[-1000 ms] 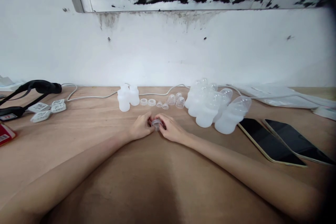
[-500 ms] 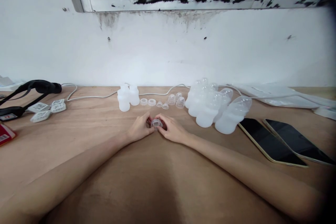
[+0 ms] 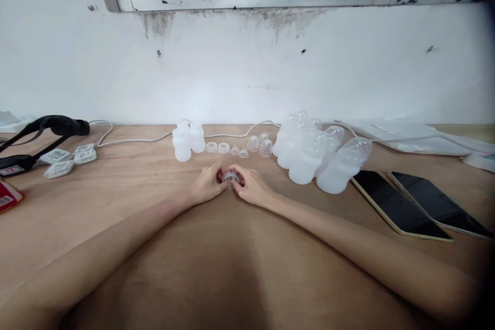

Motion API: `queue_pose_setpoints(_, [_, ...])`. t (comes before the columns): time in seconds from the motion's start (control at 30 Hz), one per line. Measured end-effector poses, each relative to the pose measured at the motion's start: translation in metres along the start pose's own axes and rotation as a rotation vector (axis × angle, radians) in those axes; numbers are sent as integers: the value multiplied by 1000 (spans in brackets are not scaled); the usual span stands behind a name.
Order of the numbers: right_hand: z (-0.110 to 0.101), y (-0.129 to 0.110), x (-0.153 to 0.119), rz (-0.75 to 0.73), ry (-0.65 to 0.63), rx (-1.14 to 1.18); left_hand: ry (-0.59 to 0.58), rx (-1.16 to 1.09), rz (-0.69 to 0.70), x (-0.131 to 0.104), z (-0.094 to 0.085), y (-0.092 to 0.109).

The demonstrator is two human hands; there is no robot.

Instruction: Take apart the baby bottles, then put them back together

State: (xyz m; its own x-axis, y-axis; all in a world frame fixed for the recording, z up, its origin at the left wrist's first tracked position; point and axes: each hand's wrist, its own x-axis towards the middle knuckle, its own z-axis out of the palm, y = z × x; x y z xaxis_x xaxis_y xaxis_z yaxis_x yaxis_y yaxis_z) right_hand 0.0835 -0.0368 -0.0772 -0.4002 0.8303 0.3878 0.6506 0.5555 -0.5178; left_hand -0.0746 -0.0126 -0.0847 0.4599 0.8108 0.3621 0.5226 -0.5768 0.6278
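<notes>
Between my fingertips is a small clear plastic baby bottle ring (image 3: 231,177), held low over the table; whether a nipple sits in it I cannot tell. My left hand (image 3: 209,183) grips its left side, and my right hand (image 3: 251,185) closes on its right side. Just beyond lie two white bottle rings (image 3: 217,148) and two clear bottle nipples (image 3: 238,152). To their right, several domed clear caps (image 3: 260,145) stand together. White bottle bodies (image 3: 188,140) are upright at the left end of this row.
Several capped baby bottles (image 3: 309,154) stand in a cluster at right, near two dark-screened phones (image 3: 410,205). A black strap headset (image 3: 46,136) and white labelled packets (image 3: 69,158) lie at left. A white cable (image 3: 135,142) runs along the wall; plastic bags (image 3: 410,139) lie at back right.
Both hands stay on the ring, with the fingers shifted slightly around it. The whole view has moved a little, so the scene sits slightly higher in the picture.
</notes>
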Motion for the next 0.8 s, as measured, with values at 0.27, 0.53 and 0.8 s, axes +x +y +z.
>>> queue_pose_setpoints(0.27, [-2,2,1,-53,46,61,79,67,-10,-3,-5,4])
queue_pose_setpoints(0.53, [-1,1,0,-46,99,16,29,148,46,-6,-5,8])
queue_pose_setpoints(0.8, [-4,8,2,194,10,519,380,201,168,-2,-21,3])
